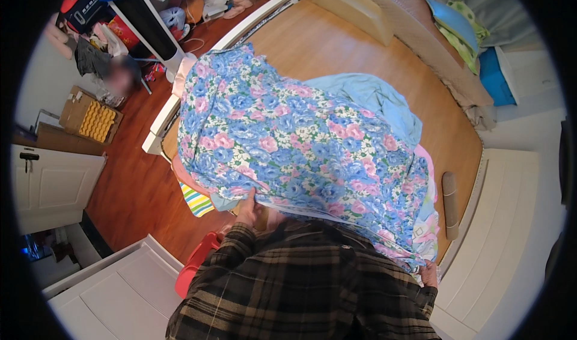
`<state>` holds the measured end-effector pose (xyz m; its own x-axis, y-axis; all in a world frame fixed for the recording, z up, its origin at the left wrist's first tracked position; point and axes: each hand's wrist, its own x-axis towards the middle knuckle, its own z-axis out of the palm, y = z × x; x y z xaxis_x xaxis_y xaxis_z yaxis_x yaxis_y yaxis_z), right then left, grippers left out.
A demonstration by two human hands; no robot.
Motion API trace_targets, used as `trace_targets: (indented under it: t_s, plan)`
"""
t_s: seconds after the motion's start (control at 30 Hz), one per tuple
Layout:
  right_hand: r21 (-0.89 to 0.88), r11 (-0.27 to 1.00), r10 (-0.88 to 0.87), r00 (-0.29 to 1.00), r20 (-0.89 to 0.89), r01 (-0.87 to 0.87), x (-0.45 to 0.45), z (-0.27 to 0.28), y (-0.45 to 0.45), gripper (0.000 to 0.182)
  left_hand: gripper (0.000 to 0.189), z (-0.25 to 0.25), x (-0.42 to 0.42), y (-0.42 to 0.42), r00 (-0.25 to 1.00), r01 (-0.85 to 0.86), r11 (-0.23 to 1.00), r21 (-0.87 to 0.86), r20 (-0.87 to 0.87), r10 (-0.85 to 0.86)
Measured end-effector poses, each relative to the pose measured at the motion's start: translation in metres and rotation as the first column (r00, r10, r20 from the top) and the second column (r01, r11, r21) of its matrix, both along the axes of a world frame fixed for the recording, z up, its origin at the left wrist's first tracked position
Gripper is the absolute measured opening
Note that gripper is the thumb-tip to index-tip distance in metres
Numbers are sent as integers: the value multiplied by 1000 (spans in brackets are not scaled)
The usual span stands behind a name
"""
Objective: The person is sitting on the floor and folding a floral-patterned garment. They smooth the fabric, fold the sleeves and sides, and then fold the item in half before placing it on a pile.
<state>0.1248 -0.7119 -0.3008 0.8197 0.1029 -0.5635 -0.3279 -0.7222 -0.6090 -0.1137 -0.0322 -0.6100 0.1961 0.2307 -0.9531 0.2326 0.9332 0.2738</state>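
A blue and pink floral cloth (297, 141) lies spread across the bed in front of me, with some folds along its near side. My left hand (249, 211) pinches its near edge, left of my body. At the near right corner my right hand (429, 274) grips the same cloth, partly hidden by my sleeve. A plain light-blue cloth (378, 101) shows from under the far side of the floral one. Pink and white patterned fabric (428, 232) pokes out on the right, close to my right hand. A striped cloth (197, 201) hangs at the left edge.
The bed carries a wooden-looking mat (315, 38) with a beige block-shaped cushion (354, 9) at the back. A brown roll (450, 205) rests at the right. Left of me stand a red plastic chair (196, 263), a white bed rail (157, 123) and a cardboard box with yellow egg trays (97, 121).
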Motion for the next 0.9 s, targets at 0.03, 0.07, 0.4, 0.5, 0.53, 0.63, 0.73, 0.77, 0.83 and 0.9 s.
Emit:
trace_targets:
  t_s: [0.03, 0.07, 0.4, 0.5, 0.53, 0.63, 0.73, 0.77, 0.83, 0.9]
  plan:
    - [-4, 1000, -2, 1000, -3, 2, -1, -1, -1, 21, 39, -11, 2, 5, 997, -66, 998, 0, 27, 66]
    - [-11, 1000, -4, 1000, -6, 4, -3, -1, -2, 21, 34, -22, 4, 10, 991, -133, 991, 24, 0, 133]
    - [-336, 940, 252, 775, 580, -54, 38, 0, 2, 18, 39, 94, 50, 99, 837, -480, 862, 165, 381, 393]
    - [-346, 938, 308, 542, 782, -34, 50, 34, 28, 19, 42, 226, 75, 117, 811, -511, 755, 411, 523, 263]
    - [-323, 946, 301, 487, 820, -41, 55, 55, 47, 19, 43, 255, 68, 124, 778, -568, 689, 450, 566, 272]
    - [-31, 998, 60, 719, 693, -53, 46, 93, 72, 21, 49, 301, 35, 156, 704, -679, 549, 487, 642, 302]
    - [187, 981, -33, 896, 442, -56, 24, 91, 98, 26, 60, 331, 2, 182, 683, -714, 507, 483, 637, 356]
    - [209, 973, 0, 912, 411, -95, 21, 90, 116, 29, 62, 326, -9, 190, 713, -684, 532, 500, 614, 340]
    - [222, 959, 83, 923, 376, -177, 20, 92, 147, 35, 68, 312, -28, 206, 767, -616, 590, 522, 567, 299]
    - [194, 942, 180, 902, 392, -273, 25, 89, 173, 37, 69, 301, -27, 206, 877, -463, 633, 620, 422, 228]
